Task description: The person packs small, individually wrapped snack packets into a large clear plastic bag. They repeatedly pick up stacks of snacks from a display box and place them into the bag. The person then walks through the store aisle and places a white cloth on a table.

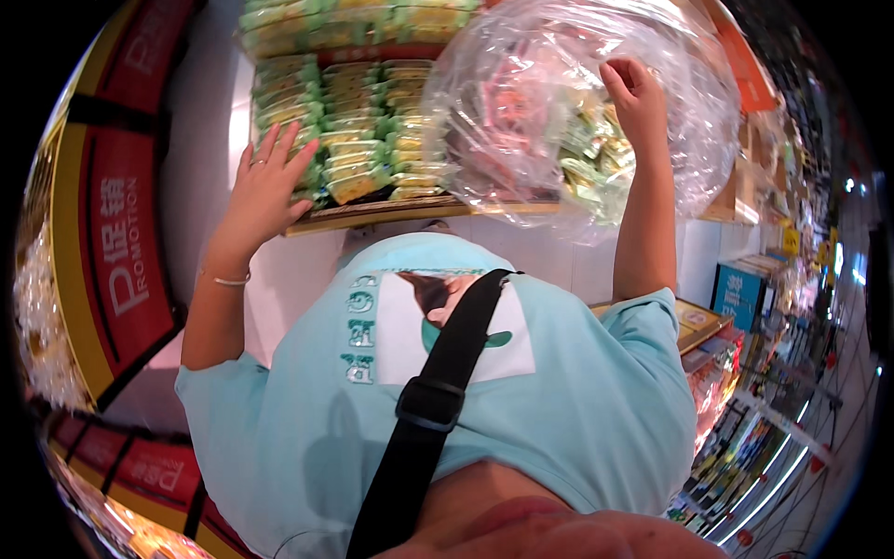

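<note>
My left hand (pixel 262 185) lies with spread fingers over the left row of green-and-yellow snack packets (pixel 353 157); it grasps none of them. The packets stand in tight rows in a display bin with a wooden-looking front edge (pixel 391 209). To the right, a large clear plastic bag (pixel 698 150) sits over the bin. Similar green packets (pixel 583 171) lie loose in the bag, and pinkish packaging (pixel 513 105) shows through its film. My right hand (pixel 639 101) is above the bag's right part with curled fingers. Whether it pinches the film cannot be seen.
More green packets (pixel 356 21) are stacked behind the rows. Red-and-yellow promotion display stands (pixel 129 230) run along the left. Cardboard boxes (pixel 758 168) and a blue box (pixel 737 293) are at right, with store shelves beyond. A black strap (pixel 454 349) crosses my chest.
</note>
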Demonstrator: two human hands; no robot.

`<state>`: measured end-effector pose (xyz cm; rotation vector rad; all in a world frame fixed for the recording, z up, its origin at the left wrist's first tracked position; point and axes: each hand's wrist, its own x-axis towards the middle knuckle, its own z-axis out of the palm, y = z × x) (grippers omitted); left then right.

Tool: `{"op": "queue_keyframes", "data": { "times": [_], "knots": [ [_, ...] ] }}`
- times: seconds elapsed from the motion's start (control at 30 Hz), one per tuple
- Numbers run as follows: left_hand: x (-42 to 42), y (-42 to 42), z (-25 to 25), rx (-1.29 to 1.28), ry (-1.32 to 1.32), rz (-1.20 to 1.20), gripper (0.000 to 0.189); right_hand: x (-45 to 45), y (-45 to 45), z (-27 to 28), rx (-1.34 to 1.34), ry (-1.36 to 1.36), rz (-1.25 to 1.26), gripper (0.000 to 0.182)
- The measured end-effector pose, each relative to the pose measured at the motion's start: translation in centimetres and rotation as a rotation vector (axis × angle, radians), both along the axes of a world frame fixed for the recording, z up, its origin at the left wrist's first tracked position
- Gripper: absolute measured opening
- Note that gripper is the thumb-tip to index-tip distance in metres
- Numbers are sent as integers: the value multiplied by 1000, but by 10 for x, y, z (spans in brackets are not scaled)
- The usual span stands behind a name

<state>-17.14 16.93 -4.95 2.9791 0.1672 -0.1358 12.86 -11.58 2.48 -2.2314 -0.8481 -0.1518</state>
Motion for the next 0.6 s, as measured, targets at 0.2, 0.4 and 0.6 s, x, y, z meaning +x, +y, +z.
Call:
{"op": "queue_keyframes", "data": {
  "times": [0.2,0.4,0.6],
  "knots": [
    [60,-34,35,-281,-331,-240,46,44,-49,-76,-589,273,-169,75],
    [124,-105,49,-697,-344,-560,44,23,-56,-59,-397,104,-332,45],
    [165,-175,29,-740,-595,-469,54,-48,-51,-27,67,181,-179,48]
  ]
}}
